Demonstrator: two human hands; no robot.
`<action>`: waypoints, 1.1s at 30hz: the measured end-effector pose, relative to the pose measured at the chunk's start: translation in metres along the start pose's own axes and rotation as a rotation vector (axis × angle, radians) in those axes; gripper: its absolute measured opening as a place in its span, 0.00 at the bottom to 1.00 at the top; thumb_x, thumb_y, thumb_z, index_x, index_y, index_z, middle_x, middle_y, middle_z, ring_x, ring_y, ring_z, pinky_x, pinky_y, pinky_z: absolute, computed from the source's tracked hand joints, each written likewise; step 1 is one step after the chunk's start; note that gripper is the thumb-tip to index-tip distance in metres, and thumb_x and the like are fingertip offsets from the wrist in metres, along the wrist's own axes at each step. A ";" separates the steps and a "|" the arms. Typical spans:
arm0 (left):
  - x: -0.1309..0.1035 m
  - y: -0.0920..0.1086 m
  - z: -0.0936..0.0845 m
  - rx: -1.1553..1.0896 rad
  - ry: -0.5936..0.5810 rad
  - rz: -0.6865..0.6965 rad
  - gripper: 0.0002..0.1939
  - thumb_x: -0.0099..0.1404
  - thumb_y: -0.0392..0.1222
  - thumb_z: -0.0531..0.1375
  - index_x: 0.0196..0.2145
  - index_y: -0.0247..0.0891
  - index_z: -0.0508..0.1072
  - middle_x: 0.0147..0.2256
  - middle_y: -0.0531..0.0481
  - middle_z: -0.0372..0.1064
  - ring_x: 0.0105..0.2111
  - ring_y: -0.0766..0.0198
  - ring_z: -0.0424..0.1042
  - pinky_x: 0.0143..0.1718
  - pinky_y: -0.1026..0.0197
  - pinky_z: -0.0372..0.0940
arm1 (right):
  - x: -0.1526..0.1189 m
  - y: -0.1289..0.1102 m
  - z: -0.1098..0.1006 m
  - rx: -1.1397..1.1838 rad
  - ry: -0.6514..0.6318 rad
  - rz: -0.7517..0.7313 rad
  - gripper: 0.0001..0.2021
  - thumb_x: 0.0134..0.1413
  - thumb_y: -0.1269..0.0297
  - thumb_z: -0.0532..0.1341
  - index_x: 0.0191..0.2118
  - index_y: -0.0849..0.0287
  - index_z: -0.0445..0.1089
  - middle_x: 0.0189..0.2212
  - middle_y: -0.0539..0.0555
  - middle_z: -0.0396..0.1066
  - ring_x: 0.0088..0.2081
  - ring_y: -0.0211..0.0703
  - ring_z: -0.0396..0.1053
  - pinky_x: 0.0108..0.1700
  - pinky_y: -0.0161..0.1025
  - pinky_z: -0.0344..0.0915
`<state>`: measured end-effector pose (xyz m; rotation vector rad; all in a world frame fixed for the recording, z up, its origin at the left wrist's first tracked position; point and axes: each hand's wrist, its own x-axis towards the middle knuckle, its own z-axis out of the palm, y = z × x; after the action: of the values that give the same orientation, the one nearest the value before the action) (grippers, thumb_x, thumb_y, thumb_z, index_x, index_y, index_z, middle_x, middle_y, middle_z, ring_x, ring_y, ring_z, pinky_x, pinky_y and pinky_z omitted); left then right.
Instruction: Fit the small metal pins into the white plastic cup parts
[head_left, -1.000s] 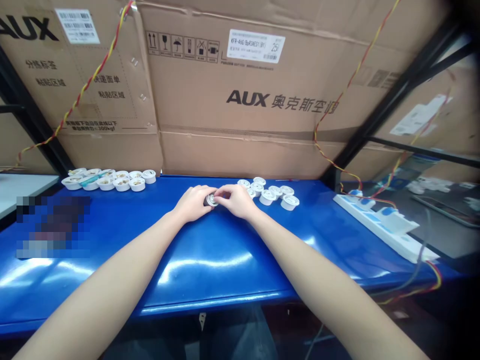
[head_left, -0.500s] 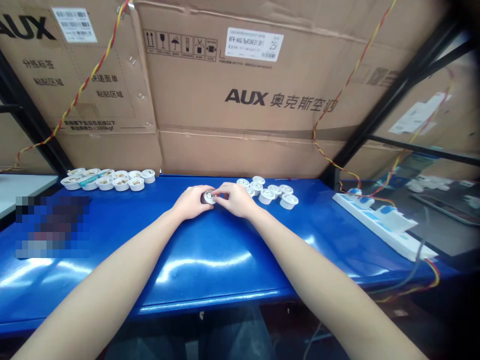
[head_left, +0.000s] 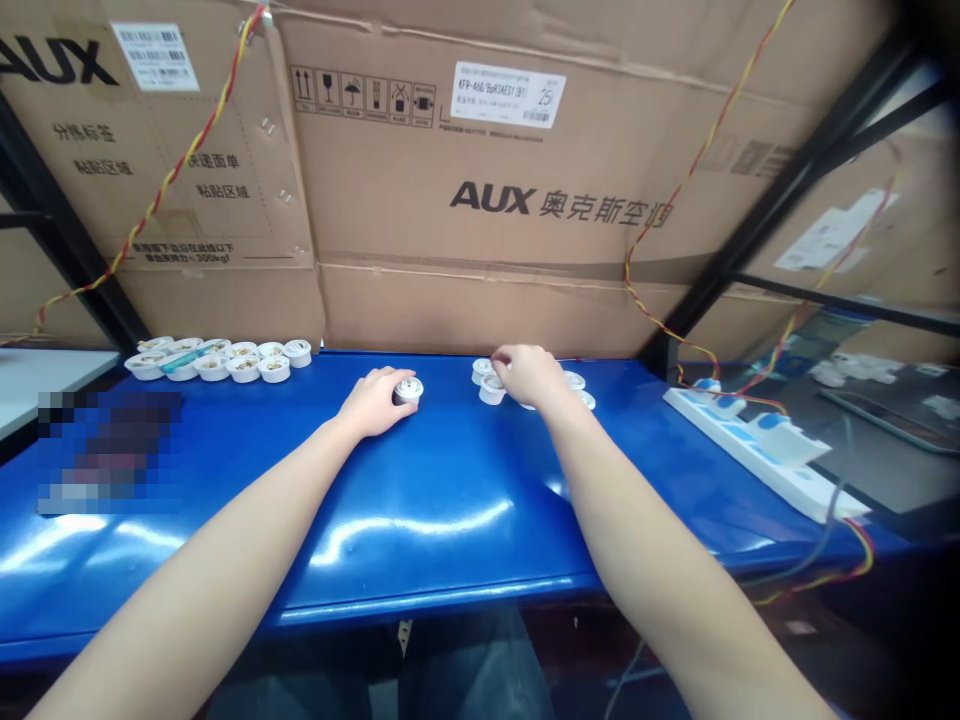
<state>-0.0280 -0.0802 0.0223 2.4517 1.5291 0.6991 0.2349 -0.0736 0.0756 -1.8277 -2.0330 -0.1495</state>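
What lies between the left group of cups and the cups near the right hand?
The left hand, holding one white cup, with blue tabletop around it; the head view shows this.

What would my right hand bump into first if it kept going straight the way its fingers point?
Your right hand would probably meet the white lidded cups right by its fingertips first. Depth is unclear there, so it may already be touching one.

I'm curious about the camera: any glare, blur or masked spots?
Head view: white glare streaks the blue tabletop; head view: the left hand and its white cup look fairly clear; head view: the right edge blurs into darkness; head view: a pixelated patch sits left.
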 end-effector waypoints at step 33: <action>-0.001 -0.010 -0.009 -0.222 0.108 0.090 0.32 0.53 0.38 0.65 0.57 0.41 0.68 0.56 0.47 0.69 0.55 0.53 0.69 0.58 0.52 0.62 | -0.012 -0.027 0.057 0.528 -0.181 -0.396 0.32 0.46 0.66 0.68 0.59 0.58 0.63 0.48 0.59 0.72 0.46 0.49 0.71 0.50 0.46 0.65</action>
<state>-0.0404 -0.0775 0.0257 2.3619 1.3026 0.9763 0.1970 -0.0693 0.0246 -1.1453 -2.2592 0.4204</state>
